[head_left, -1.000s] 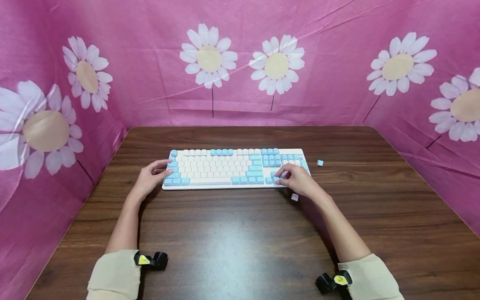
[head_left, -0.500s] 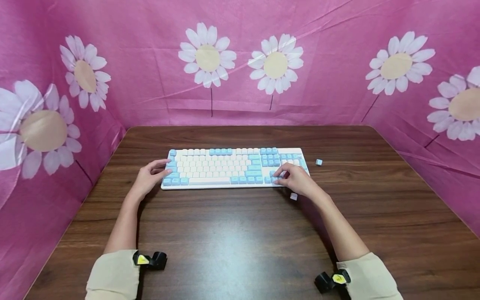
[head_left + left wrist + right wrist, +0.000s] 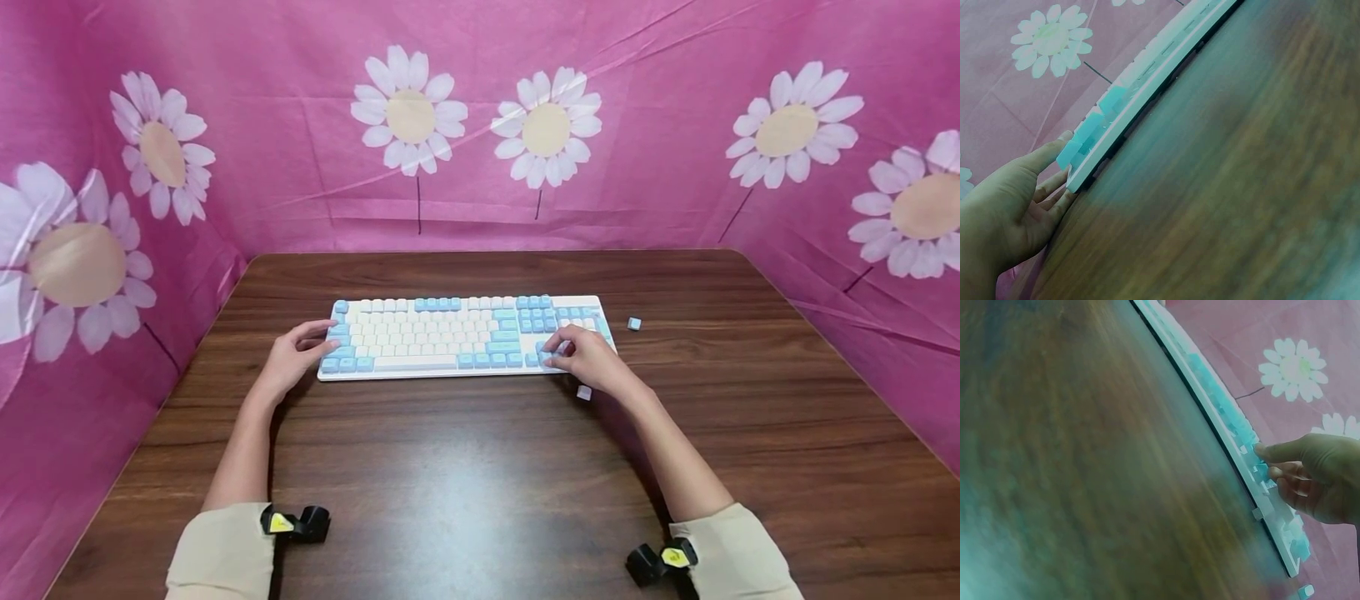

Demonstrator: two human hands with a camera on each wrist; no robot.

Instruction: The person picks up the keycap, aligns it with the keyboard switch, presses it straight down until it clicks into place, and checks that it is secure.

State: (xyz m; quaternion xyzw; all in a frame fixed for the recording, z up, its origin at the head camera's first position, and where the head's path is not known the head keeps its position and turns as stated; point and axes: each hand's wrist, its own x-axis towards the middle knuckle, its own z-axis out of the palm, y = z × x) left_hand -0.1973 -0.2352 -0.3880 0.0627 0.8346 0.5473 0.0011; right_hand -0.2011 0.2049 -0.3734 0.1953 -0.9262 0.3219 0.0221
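A white and light-blue keyboard (image 3: 416,363) lies on the wooden table, its long side facing me. My left hand (image 3: 288,358) grips its left end, with the thumb on the blue edge keys (image 3: 1079,144) and the fingers at the end of the case in the left wrist view. Over the arrow-key area, my right hand (image 3: 588,360) pinches a small blue keycap (image 3: 1261,470) between thumb and fingertips. Part of the number pad is bare of keycaps and partly hidden behind this hand. One loose white keycap (image 3: 584,392) lies at the front edge, beneath the right wrist.
Right of the keyboard, a loose light-blue keycap (image 3: 634,323) lies on the brown wooden table (image 3: 450,475). A pink cloth (image 3: 480,200) with white daisies hangs around the back and sides. Black wrist cameras (image 3: 307,524) sit at both sleeves.
Everything in the head view has shifted slightly left. Both hands keep their places on the keyboard, and the loose keycaps stay where they were.
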